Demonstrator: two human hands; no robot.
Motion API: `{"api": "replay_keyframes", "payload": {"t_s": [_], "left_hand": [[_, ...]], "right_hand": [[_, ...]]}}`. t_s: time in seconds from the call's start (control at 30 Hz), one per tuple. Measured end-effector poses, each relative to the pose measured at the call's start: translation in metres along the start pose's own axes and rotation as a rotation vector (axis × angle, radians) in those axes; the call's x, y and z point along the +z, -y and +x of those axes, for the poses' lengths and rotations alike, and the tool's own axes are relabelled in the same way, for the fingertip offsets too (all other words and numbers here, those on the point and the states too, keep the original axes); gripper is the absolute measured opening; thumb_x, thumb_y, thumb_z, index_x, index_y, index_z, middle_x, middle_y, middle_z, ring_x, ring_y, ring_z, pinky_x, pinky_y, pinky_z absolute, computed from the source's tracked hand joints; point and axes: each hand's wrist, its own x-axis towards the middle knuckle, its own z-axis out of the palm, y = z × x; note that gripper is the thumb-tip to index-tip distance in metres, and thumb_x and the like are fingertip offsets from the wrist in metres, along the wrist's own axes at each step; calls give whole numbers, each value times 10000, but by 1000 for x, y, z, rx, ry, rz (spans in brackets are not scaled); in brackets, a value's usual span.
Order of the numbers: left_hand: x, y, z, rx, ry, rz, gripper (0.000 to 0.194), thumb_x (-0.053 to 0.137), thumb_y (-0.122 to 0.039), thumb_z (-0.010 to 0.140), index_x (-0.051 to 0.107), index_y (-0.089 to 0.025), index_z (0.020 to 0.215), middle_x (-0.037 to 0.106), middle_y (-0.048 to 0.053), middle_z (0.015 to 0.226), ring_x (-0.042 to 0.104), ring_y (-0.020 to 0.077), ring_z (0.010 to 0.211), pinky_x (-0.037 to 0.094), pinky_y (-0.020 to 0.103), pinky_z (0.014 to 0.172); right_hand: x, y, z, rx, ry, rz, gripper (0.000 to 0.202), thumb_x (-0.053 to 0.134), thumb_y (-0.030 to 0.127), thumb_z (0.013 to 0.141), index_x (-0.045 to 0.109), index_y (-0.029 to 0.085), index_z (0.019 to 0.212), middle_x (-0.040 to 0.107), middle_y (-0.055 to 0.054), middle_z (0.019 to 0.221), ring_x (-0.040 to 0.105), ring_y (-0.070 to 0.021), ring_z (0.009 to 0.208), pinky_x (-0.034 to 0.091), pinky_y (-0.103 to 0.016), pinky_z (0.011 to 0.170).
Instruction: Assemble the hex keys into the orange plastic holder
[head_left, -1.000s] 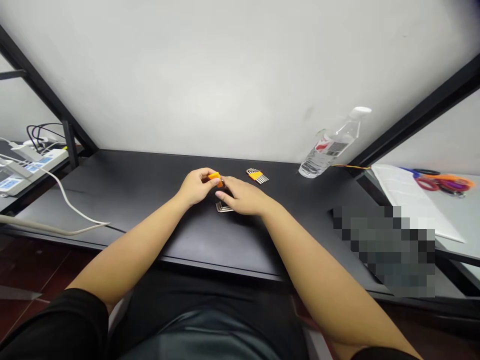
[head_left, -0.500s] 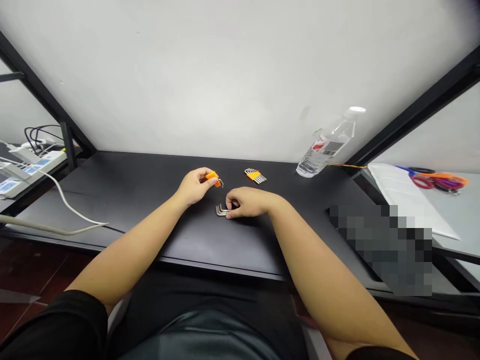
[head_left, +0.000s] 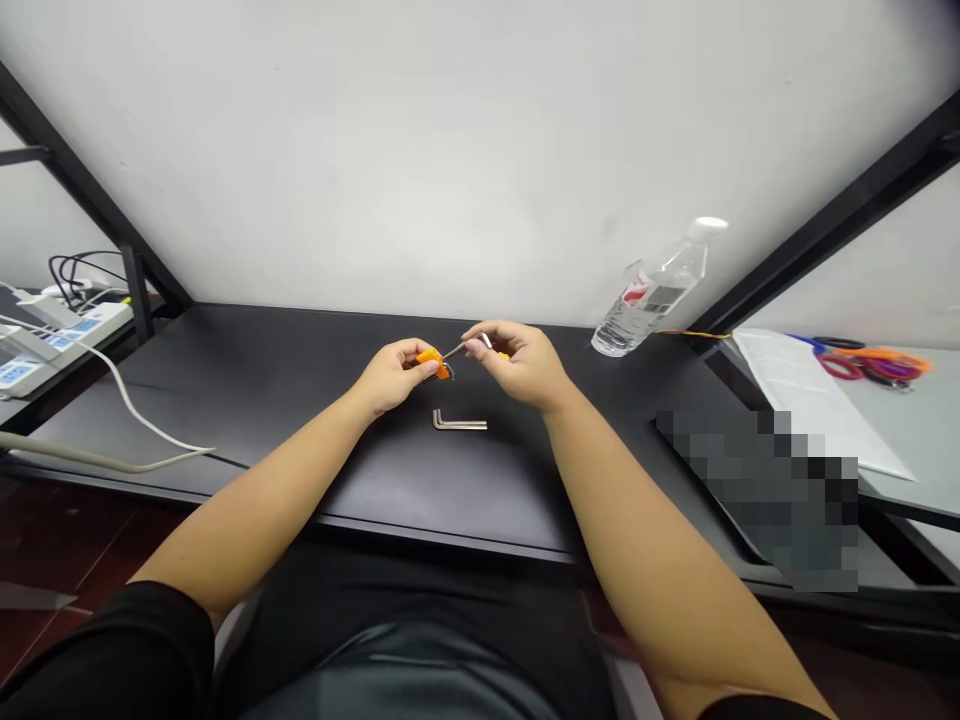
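Observation:
My left hand (head_left: 391, 378) pinches an orange hex key holder (head_left: 430, 357) between thumb and fingers; short bent key ends stick out on its right side. My right hand (head_left: 523, 365) grips a silver hex key (head_left: 455, 350) whose long end points at the holder. Whether its tip is inside a hole I cannot tell. On the black table, below both hands, L-shaped hex keys (head_left: 460, 425) lie side by side. Behind my right hand, a second orange holder (head_left: 504, 356) is mostly hidden.
A water bottle (head_left: 646, 295) stands at the back right of the black table (head_left: 285, 360). A pixelated dark object (head_left: 765, 500) lies at the right. White power strips (head_left: 64, 345) and a cable sit left; scissors (head_left: 840, 362) and a white sheet (head_left: 817, 400) lie far right.
My right hand has picked up a hex key from the loose ones on the table and moved up and right, bringing it to the holder. My left hand has shifted slightly right.

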Motion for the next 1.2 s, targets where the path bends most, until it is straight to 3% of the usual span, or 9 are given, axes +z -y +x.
{"api": "replay_keyframes", "payload": {"t_s": [0.23,0.37,0.47,0.6,0.67,0.8,0.87,1.03,1.2], "left_hand": [[2,-3,-2,7,-12,-64,400,785,-523,786,667,-163,914,771,99,947,717,204,902,543,360,892],[2,-1,-1,13,-64,-84,399,793,-522,780,670,-161,898,760,76,912,702,186,875,537,341,872],[1,2,0,15,-137,-95,382,810,-501,768,680,-165,894,749,56,907,681,167,860,523,329,875],[-2,4,2,9,-206,-133,394,828,-508,743,681,-166,874,748,56,917,669,168,859,511,330,878],[-2,4,3,7,-223,-146,400,838,-509,731,683,-166,866,746,58,916,665,171,859,505,334,880],[-3,4,3,9,-227,-139,394,837,-505,736,691,-164,870,748,70,946,668,185,894,495,349,904],[-3,3,2,6,-216,-128,396,832,-506,743,693,-164,884,752,78,965,675,195,911,497,355,908],[-1,0,1,3,-173,-106,410,820,-518,754,691,-160,907,762,98,992,693,217,942,508,368,914],[0,2,0,3,-151,-79,393,808,-510,769,695,-160,905,762,96,978,696,211,926,514,368,915]], "right_hand": [[20,-2,-2,-21,24,41,286,630,450,923,699,215,1072,768,-71,1008,716,-230,931,568,-393,884],[29,-1,-3,-73,13,-135,291,576,402,954,688,209,1140,740,-100,1134,694,-243,993,555,-404,917],[27,-1,-2,-143,49,-268,360,597,424,946,659,214,1231,682,-117,1249,666,-258,1044,537,-426,940],[18,-2,0,-135,0,-317,380,553,453,970,628,220,1261,657,-108,1259,655,-234,1002,527,-408,910],[13,-1,0,-83,100,-378,364,569,488,952,660,213,1174,678,-104,1181,647,-233,970,518,-391,869],[7,-1,0,68,586,-445,392,724,577,794,713,218,952,704,-77,1015,637,-229,884,491,-341,765],[7,1,0,142,754,-443,405,773,586,725,725,227,905,710,-59,995,640,-223,872,476,-318,734],[13,9,-2,238,837,-491,314,770,525,717,729,242,846,716,-26,906,630,-191,768,428,-294,637],[10,11,-4,197,848,-472,134,732,342,722,704,224,779,715,-15,823,605,-164,680,411,-280,582]]}}
